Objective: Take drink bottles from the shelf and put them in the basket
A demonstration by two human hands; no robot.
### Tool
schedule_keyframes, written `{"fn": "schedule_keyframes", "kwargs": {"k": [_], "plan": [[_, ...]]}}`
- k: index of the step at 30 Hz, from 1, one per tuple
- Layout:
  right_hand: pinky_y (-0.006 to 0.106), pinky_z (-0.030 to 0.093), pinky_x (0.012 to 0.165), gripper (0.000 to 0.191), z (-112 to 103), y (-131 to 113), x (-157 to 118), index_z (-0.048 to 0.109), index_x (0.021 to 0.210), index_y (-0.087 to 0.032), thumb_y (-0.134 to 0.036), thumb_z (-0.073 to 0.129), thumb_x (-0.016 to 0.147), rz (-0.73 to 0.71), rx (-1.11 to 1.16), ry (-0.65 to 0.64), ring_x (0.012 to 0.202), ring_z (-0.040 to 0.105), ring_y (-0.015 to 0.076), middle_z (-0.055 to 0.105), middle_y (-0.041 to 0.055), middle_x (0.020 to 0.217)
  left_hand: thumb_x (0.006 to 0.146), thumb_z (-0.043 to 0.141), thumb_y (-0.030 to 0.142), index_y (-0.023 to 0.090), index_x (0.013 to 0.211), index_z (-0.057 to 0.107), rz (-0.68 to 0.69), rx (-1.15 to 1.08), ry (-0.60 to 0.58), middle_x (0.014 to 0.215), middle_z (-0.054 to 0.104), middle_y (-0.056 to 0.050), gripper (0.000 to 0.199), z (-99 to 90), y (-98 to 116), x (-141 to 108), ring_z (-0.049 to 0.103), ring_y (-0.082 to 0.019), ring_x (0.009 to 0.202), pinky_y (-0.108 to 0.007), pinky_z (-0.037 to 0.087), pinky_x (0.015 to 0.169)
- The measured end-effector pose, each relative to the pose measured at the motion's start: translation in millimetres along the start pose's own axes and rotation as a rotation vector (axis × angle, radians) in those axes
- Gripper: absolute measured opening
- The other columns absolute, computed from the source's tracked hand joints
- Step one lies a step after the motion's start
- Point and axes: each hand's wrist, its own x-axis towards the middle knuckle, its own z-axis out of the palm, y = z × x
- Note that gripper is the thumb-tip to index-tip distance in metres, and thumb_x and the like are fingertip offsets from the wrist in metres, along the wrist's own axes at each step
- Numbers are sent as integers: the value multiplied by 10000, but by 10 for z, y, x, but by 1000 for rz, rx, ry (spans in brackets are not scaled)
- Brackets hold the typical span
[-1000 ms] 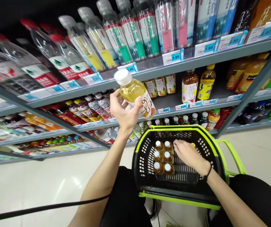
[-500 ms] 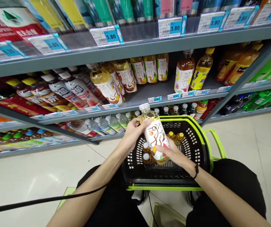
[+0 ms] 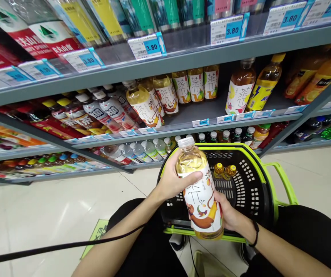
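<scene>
Since the previous view, the drink bottle (image 3: 207, 207) has been rotated, now above the basket's (image 3: 266, 196) near side, the left hand (image 3: 173, 179) gripping its upper body, the right hand (image 3: 227, 211) its lower right side, apparently leaving its lettering (image 3: 195, 196) readable.
</scene>
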Motion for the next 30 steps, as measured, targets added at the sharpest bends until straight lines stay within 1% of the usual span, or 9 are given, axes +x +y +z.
{"fn": "schedule_keyframes", "kwargs": {"k": [3,5,7,11,13,17,23,26,30], "plan": [[519,506,1056,815,2,6,23,675,1262,-160,-809,641,770,26,-5,77,1182,681,348,768,159,1142,726,858,459,156,1215,632,0,80,22,1136,733,-116,619,27,-42,-13,728,-261,1011,-353,595,909],[514,510,1056,789,35,-36,60,668,1269,-176,-802,616,792,-11,6,147,1181,683,341,769,145,1151,736,855,423,161,1215,631,16,120,28,1122,738,-106,590,31,-50,-16,731,-249,989,-340,596,891],[503,517,1053,773,75,-71,101,673,1265,-190,-803,589,802,-47,26,186,1196,675,338,767,133,1167,746,850,386,168,1225,625,50,156,33,1124,740,-99,572,45,-42,-24,734,-240,973,-331,597,874],[485,540,1023,764,89,-29,136,709,1204,-200,-823,499,814,-78,17,180,1195,671,337,775,127,1136,747,834,354,172,1174,637,161,238,-4,1095,747,-96,504,139,-3,-84,733,-239,934,-326,600,815],[483,541,1012,787,56,41,125,720,1171,-195,-845,506,784,-84,-2,181,1172,678,342,780,134,1113,729,842,344,170,1160,639,206,296,-44,1088,749,-99,507,204,14,-134,732,-244,921,-329,597,801],[491,534,997,812,-27,149,88,710,1187,-175,-848,497,787,-67,-42,224,1101,700,341,786,149,1077,708,859,344,170,1167,633,233,378,-83,1042,753,-91,540,292,18,-223,729,-235,872,-330,592,779],[490,535,979,748,-85,149,112,719,1161,-181,-795,484,804,-14,-82,269,1004,725,331,797,138,963,716,856,342,176,1182,632,253,414,-62,1100,748,-96,543,264,-7,-247,731,-246,924,-339,593,810],[509,539,976,752,-116,175,141,720,1155,-181,-803,500,794,7,-78,284,1031,719,340,799,140,951,730,852,330,181,1194,624,270,411,-71,1109,741,-95,538,237,-4,-241,731,-243,933,-338,590,820],[507,539,991,738,-168,246,162,711,1175,-185,-797,511,814,-43,-44,325,1074,709,338,799,136,974,733,854,315,183,1193,626,270,406,-81,1109,739,-89,530,225,-5,-240,734,-241,931,-336,589,817]]}}
